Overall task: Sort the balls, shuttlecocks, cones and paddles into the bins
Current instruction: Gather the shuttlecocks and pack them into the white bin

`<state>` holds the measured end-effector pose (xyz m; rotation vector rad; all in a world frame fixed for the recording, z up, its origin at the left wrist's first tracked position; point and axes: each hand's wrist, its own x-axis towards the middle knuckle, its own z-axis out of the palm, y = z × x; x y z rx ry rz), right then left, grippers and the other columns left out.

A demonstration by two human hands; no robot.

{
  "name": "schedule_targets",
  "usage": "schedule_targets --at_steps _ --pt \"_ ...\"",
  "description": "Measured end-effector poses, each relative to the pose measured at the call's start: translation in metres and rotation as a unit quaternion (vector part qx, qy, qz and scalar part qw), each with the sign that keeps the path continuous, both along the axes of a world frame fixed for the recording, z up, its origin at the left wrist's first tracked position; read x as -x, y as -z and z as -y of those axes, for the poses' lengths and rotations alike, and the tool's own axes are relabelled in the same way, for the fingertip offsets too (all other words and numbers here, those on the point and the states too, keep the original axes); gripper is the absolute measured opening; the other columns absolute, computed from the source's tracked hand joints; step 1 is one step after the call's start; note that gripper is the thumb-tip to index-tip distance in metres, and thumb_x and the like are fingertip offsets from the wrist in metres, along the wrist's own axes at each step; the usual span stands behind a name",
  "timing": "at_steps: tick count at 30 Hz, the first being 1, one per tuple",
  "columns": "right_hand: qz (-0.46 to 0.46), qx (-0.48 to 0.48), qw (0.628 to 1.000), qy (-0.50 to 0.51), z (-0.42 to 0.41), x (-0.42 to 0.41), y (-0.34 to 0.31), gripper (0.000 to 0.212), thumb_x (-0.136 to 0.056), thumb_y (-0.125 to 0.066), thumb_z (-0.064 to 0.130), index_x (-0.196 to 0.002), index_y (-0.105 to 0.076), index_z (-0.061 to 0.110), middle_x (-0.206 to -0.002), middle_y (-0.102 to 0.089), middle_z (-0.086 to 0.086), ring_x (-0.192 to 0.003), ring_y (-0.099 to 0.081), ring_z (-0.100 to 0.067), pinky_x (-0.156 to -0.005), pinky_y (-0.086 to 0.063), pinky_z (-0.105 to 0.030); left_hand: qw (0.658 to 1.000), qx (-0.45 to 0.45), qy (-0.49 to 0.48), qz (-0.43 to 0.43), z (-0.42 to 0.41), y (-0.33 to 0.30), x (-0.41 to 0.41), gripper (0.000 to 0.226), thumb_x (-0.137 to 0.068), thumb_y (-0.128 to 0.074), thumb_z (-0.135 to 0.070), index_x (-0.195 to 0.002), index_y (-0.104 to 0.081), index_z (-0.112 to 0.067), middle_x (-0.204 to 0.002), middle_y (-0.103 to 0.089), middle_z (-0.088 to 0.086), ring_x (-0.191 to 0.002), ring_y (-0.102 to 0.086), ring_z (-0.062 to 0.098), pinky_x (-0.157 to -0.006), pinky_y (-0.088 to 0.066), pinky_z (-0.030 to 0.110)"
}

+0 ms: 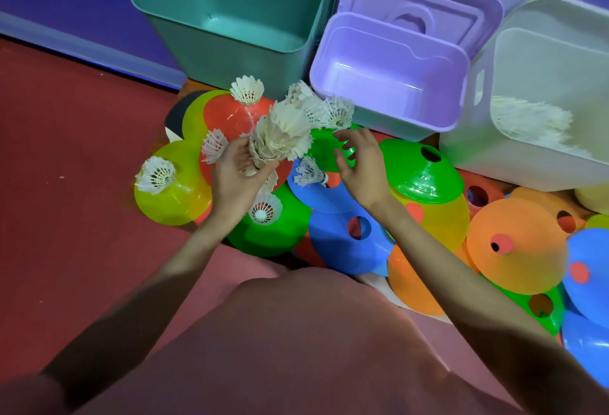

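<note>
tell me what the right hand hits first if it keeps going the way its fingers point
Probably the loose shuttlecock lying just beyond the right hand's fingertips, at the green cone's far edge. Depth is unclear, so the fingers might pass above it.

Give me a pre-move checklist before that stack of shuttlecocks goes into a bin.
1. Left hand grips the nested shuttlecock stack: ok.
2. Right hand free, fingers relaxed above the green cone: ok.
3. White bin already holds shuttlecocks, so it is the likely target: ok.
4. White bin has room: ok.
5. Loose shuttlecocks all gathered: not ok; one lies on the yellow cone, others on neighbouring cones.
6. Stack firmly nested: cannot tell.
</note>
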<state>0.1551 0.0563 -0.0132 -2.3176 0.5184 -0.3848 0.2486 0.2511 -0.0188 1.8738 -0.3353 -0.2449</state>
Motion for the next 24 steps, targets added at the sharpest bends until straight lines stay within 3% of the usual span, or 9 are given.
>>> schedule_targets --at_steps 5,9,13,15,18,21,24 --pt "-0.135 0.099 0.983 -0.078 -0.005 -0.031 0.016 0.039 -0.09 -0.057 0.012 -0.129 -0.054 0.012 -0.111 -0.055 -0.011 -0.094 -0.058 -0.033 -0.071 -0.048 -0.039 1.0 -0.014 -0.003 -0.006 -0.008 0.0 0.0 0.043 -0.073 -0.081 -0.013 -0.11 -0.061 -0.009 -0.101 -0.067 -0.002 -0.09 -0.064 0.006 -0.08 -0.05 0.016" --pt "-0.169 0.184 0.963 -0.104 -0.015 -0.056 0.015 0.017 -0.093 -0.05 0.02 -0.101 -0.058 0.007 -0.095 -0.057 -0.014 -0.083 -0.059 -0.037 -0.06 -0.041 -0.038 1.0 -0.009 -0.007 -0.009 -0.011 -0.003 -0.002 0.041 -0.073 -0.082 -0.014 -0.107 -0.061 -0.012 -0.101 -0.068 -0.001 -0.093 -0.066 0.011 -0.082 -0.051 0.02" --pt "-0.204 0.227 0.945 -0.117 -0.015 -0.069 0.016 0.02 -0.09 -0.05 0.017 -0.092 -0.065 0.005 -0.093 -0.059 -0.012 -0.082 -0.059 -0.037 -0.058 -0.037 -0.035 1.0 -0.015 -0.012 -0.01 -0.01 -0.003 -0.004 0.04 -0.072 -0.082 -0.016 -0.105 -0.061 -0.011 -0.099 -0.068 -0.002 -0.091 -0.066 0.01 -0.081 -0.051 0.02" --pt "-0.187 0.229 0.949 -0.114 -0.01 -0.068 0.015 0.018 -0.089 -0.051 0.016 -0.084 -0.065 0.004 -0.088 -0.058 -0.012 -0.075 -0.059 -0.036 -0.055 -0.031 -0.033 1.0 -0.019 -0.009 -0.012 -0.008 -0.001 -0.003 0.046 -0.071 -0.083 -0.019 -0.11 -0.061 -0.006 -0.102 -0.069 0.002 -0.093 -0.066 0.013 -0.082 -0.052 0.022" --pt "-0.088 0.211 0.97 -0.078 -0.003 -0.051 0.008 0.025 -0.087 -0.051 0.02 -0.072 -0.064 0.005 -0.071 -0.055 -0.012 -0.057 -0.057 -0.034 -0.049 -0.027 -0.029 1.0 -0.021 0.006 -0.012 -0.003 -0.003 0.001 0.047 -0.071 -0.083 -0.019 -0.111 -0.061 -0.008 -0.101 -0.069 -0.001 -0.092 -0.065 0.008 -0.082 -0.051 0.021" --pt "-0.058 0.161 0.985 -0.009 0.011 -0.022 -0.001 0.025 -0.091 -0.052 0.029 -0.086 -0.071 0.013 -0.075 -0.058 -0.008 -0.063 -0.057 -0.03 -0.051 -0.029 -0.028 0.999 -0.03 0.036 -0.001 0.005 -0.006 0.005 0.048 -0.072 -0.082 -0.02 -0.113 -0.061 -0.007 -0.104 -0.069 0.0 -0.094 -0.066 0.009 -0.087 -0.053 0.026" --pt "-0.036 0.094 0.992 0.074 0.031 0.012 -0.005 0.025 -0.091 -0.055 0.033 -0.093 -0.072 0.014 -0.08 -0.062 -0.009 -0.07 -0.058 -0.027 -0.055 -0.037 -0.032 0.997 -0.043 0.062 0.021 0.02 -0.01 0.011 0.047 -0.072 -0.082 -0.015 -0.112 -0.061 -0.008 -0.1 -0.066 -0.008 -0.085 -0.062 -0.003 -0.085 -0.052 0.022"
